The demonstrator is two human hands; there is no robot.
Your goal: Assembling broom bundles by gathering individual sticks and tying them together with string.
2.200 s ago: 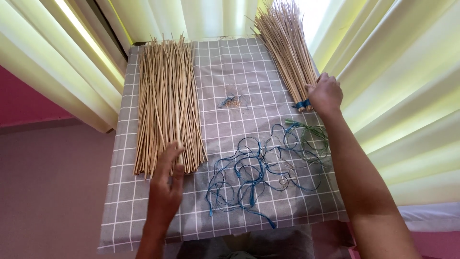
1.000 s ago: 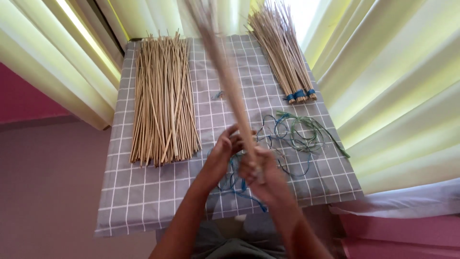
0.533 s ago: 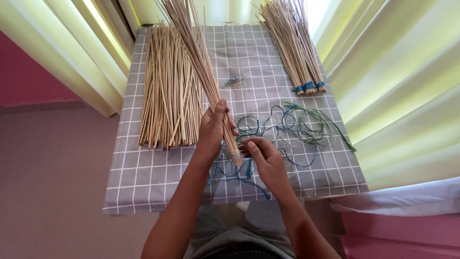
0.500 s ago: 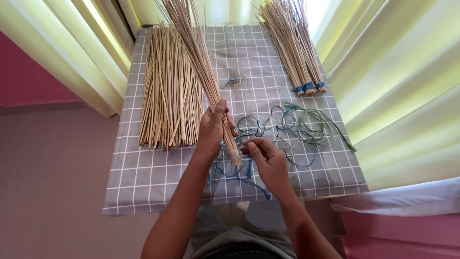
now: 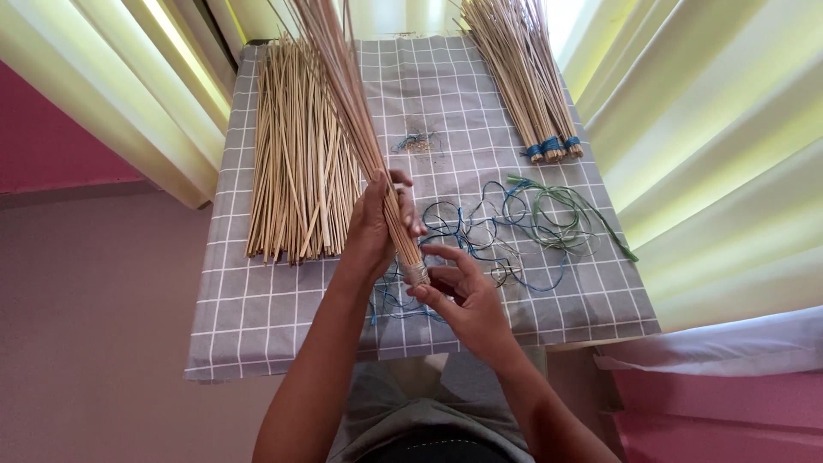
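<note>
My left hand (image 5: 377, 227) grips a bundle of thin tan sticks (image 5: 343, 94) near its lower end, and the bundle slants up and away over the table. My right hand (image 5: 463, 296) pinches the bundle's bottom tip, where a thin string is wound around it. A tangle of blue and green strings (image 5: 523, 223) lies on the cloth just right of both hands. A loose pile of the same sticks (image 5: 296, 163) lies to the left.
A small table with a grey checked cloth (image 5: 257, 317) carries everything. Tied stick bundles with blue bindings (image 5: 523, 77) lie at the back right. A small scrap of thread (image 5: 416, 141) sits mid-table. Yellow curtains (image 5: 686, 129) hang close on both sides.
My left hand took sticks from the loose pile and raised them as a bundle; my right hand left the tied bundles and came to the bundle's tip. Little has moved in the last half second.
</note>
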